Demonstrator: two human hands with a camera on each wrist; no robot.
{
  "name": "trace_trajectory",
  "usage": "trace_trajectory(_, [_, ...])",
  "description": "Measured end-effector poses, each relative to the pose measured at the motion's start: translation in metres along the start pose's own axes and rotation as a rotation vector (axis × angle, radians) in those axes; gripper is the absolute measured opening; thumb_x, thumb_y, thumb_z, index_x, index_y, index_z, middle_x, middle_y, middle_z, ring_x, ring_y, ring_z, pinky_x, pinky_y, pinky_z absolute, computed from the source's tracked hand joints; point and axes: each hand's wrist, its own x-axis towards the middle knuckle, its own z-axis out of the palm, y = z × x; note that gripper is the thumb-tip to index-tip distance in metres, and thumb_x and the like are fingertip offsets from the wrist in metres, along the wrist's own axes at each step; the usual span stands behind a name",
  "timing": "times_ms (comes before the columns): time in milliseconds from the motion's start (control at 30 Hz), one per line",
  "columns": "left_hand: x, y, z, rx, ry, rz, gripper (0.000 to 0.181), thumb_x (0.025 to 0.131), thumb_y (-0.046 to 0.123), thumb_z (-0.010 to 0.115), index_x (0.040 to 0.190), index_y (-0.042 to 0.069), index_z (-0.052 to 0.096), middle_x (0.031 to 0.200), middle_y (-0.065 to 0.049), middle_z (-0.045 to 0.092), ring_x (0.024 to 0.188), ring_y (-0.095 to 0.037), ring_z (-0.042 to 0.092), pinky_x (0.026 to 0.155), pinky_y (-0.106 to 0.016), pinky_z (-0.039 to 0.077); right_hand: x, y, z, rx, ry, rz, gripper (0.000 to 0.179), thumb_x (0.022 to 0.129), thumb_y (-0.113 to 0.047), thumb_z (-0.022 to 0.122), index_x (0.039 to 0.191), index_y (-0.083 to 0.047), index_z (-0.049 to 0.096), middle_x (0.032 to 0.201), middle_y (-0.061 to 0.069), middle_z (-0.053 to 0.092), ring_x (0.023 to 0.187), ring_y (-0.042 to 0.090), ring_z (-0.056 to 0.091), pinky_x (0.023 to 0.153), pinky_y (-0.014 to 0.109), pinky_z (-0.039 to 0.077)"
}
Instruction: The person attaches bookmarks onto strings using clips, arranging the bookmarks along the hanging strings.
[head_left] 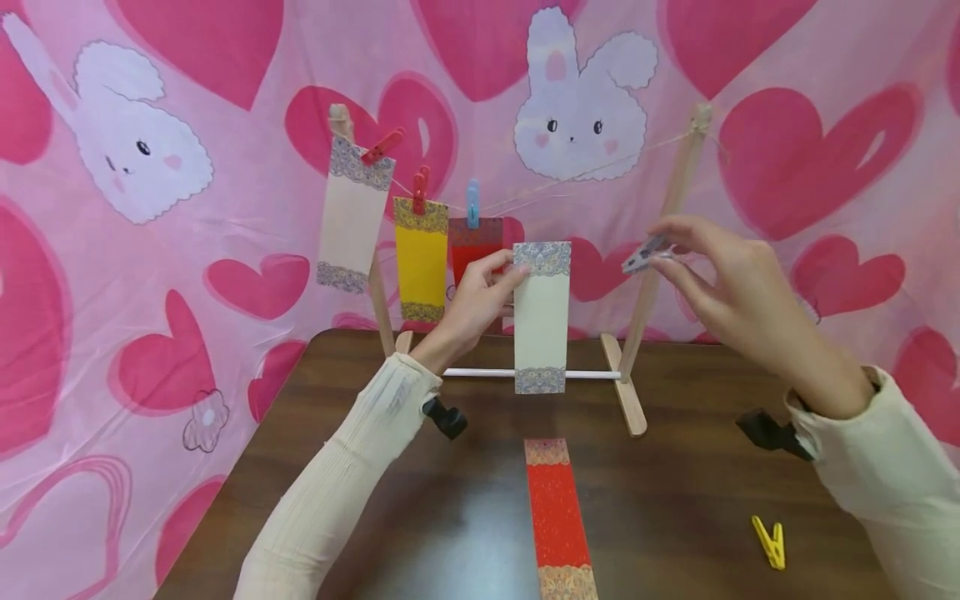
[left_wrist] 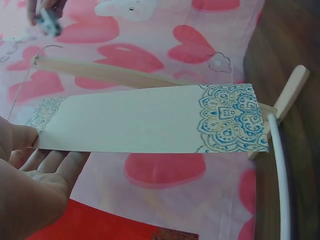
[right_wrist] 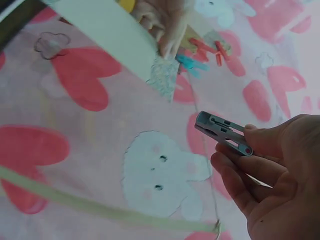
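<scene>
A cream card (head_left: 542, 321) with blue patterned ends hangs upright from my left hand (head_left: 476, 302), which pinches its upper left edge between thumb and fingers. To the right, my right hand (head_left: 738, 287) holds a grey clothespin (right_wrist: 225, 134) between thumb and fingertips, apart from the string (head_left: 600, 172) and the card. Along the string's left part hang a pale card (head_left: 351, 221) under a red clothespin (head_left: 383, 145), a yellow card (head_left: 422, 260) under another red clothespin (head_left: 420, 192), and a red card (head_left: 474, 242) under a blue clothespin (head_left: 472, 204). My left hand partly covers that red card.
A wooden post (head_left: 660, 242) holds the string's right end, and a white rod (head_left: 480, 372) joins the stand's feet low down. On the brown table (head_left: 675, 517) lie a second red card (head_left: 557, 512) and a yellow clothespin (head_left: 770, 542). Behind hangs a pink heart-patterned cloth (head_left: 465, 125).
</scene>
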Motion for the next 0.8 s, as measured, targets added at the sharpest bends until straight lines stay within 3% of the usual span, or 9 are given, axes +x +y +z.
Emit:
trace_trajectory(67, [0.003, 0.003, 0.001, -0.014, 0.01, 0.002, 0.025, 0.101, 0.019, 0.059, 0.12, 0.002, 0.061, 0.096, -0.018, 0.067, 0.084, -0.027, 0.069, 0.08, -0.042, 0.059, 0.015, -0.002, 0.002, 0.016, -0.004, -0.023, 0.04, 0.083, 0.005, 0.075, 0.121, -0.001, 0.062, 0.101, 0.008, 0.074, 0.092, 0.021, 0.069, 0.077, 0.007, 0.041])
trace_trajectory(233, [0.012, 0.011, 0.004, -0.071, 0.016, -0.016, 0.025, 0.101, 0.019, 0.059, 0.121, 0.003, 0.061, 0.098, -0.017, 0.068, 0.086, -0.027, 0.071, 0.083, -0.042, 0.059, 0.049, -0.005, 0.009, 0.064, 0.059, -0.072, 0.011, 0.09, 0.007, 0.067, 0.1, 0.002, 0.069, 0.09, 0.009, 0.073, 0.087, 0.021, 0.07, 0.086, 0.005, 0.043])
trace_trajectory(333, [0.016, 0.011, 0.006, -0.112, 0.015, -0.052, 0.028, 0.101, 0.018, 0.059, 0.125, 0.003, 0.059, 0.099, -0.018, 0.069, 0.087, -0.028, 0.072, 0.084, -0.042, 0.058, 0.061, -0.007, 0.009, 0.036, 0.065, -0.055, 0.011, 0.094, 0.005, 0.061, 0.096, 0.002, 0.071, 0.087, 0.01, 0.073, 0.086, 0.022, 0.07, 0.086, 0.004, 0.04])
trace_trajectory(400, [0.017, 0.004, 0.009, -0.116, 0.012, -0.064, 0.028, 0.101, 0.018, 0.059, 0.125, 0.003, 0.059, 0.101, -0.018, 0.068, 0.088, -0.027, 0.072, 0.085, -0.041, 0.058, 0.058, -0.007, 0.008, 0.014, 0.045, -0.013, 0.015, 0.096, 0.004, 0.059, 0.099, 0.0, 0.073, 0.089, 0.008, 0.073, 0.088, 0.011, 0.068, 0.084, 0.005, 0.041])
trace_trajectory(567, [0.012, -0.012, 0.008, -0.083, 0.031, -0.063, 0.022, 0.101, 0.017, 0.06, 0.117, 0.002, 0.061, 0.1, -0.018, 0.068, 0.085, -0.026, 0.069, 0.082, -0.041, 0.059, 0.025, 0.004, 0.016, 0.008, -0.006, 0.067, 0.016, 0.094, 0.003, 0.062, 0.103, -0.002, 0.073, 0.094, 0.008, 0.074, 0.087, 0.012, 0.065, 0.079, 0.014, 0.043])
trace_trajectory(667, [0.007, -0.015, 0.004, -0.063, 0.032, -0.066, 0.02, 0.101, 0.016, 0.06, 0.115, 0.002, 0.062, 0.099, -0.018, 0.068, 0.084, -0.026, 0.069, 0.08, -0.042, 0.059, -0.009, 0.018, 0.018, -0.025, -0.122, 0.13, 0.016, 0.09, 0.001, 0.068, 0.106, -0.003, 0.072, 0.098, 0.009, 0.073, 0.085, 0.023, 0.068, 0.076, 0.019, 0.048])
trace_trajectory(800, [0.003, -0.016, -0.003, -0.04, 0.024, -0.049, 0.023, 0.101, 0.018, 0.059, 0.117, 0.002, 0.062, 0.104, -0.018, 0.069, 0.089, -0.03, 0.07, 0.081, -0.044, 0.059, -0.066, 0.042, 0.017, -0.104, -0.265, 0.18, 0.022, 0.083, -0.001, 0.075, 0.104, -0.006, 0.071, 0.096, 0.004, 0.073, 0.083, 0.022, 0.069, 0.073, 0.032, 0.054])
